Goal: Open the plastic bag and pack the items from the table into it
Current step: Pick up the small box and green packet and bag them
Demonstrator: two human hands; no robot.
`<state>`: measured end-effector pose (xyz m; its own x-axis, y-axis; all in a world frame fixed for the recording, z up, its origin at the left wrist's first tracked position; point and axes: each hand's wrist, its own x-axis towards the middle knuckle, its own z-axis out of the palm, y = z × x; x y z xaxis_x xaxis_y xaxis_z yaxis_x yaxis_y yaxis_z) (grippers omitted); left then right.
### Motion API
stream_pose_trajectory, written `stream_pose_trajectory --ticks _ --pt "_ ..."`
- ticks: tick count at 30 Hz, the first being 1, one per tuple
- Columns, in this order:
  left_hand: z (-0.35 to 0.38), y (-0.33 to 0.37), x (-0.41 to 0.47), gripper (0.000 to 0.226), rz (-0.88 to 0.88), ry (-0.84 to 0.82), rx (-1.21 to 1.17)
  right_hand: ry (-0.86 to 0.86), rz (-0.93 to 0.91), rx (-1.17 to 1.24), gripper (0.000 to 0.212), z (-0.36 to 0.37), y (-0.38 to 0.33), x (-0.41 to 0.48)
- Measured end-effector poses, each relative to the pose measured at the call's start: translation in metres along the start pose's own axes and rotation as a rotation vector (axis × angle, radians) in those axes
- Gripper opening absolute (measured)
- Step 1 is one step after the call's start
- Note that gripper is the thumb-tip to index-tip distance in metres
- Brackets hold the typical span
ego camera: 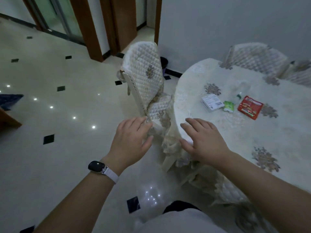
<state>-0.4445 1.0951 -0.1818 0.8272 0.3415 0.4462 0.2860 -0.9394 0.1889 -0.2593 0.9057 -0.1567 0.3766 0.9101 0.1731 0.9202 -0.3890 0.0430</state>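
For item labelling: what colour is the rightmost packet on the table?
The packet is red; head view.

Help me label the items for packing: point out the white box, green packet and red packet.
white box (212, 101): head view, top face.
green packet (228, 106): head view, its middle.
red packet (250, 107): head view, middle of its front.

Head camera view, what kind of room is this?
Probably a home dining room: a cloth-covered table with a matching quilted chair drawn up to it, a polished tile floor, and wooden door frames behind.
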Motion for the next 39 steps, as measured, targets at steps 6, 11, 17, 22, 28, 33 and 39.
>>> stream_pose_trajectory --ticks 6,11,17,22,28,33,39 --pt "0.038 -0.006 0.076 0.039 0.087 -0.076 -0.023 0.084 0.080 0.000 0.047 0.014 0.039 0.045" --pt "0.067 -0.009 0.138 0.040 0.176 -0.141 -0.020 0.052 0.193 0.084 0.051 0.043 0.074 0.082" --pt "0.103 0.000 0.224 0.041 0.260 -0.194 -0.026 0.049 0.316 0.157 0.051 0.059 0.138 0.115" --pt "0.139 0.021 0.272 0.044 0.320 -0.255 -0.073 0.037 0.446 0.139 0.052 0.062 0.189 0.112" --pt "0.194 0.050 0.316 0.044 0.334 -0.374 -0.137 -0.043 0.649 0.106 0.053 0.077 0.226 0.095" --pt "0.258 0.067 0.349 0.052 0.364 -0.502 -0.253 -0.111 0.861 0.138 0.051 0.104 0.247 0.087" --pt "0.325 0.089 0.376 0.073 0.155 -0.742 -0.347 -0.168 1.169 0.255 0.048 0.127 0.282 0.084"
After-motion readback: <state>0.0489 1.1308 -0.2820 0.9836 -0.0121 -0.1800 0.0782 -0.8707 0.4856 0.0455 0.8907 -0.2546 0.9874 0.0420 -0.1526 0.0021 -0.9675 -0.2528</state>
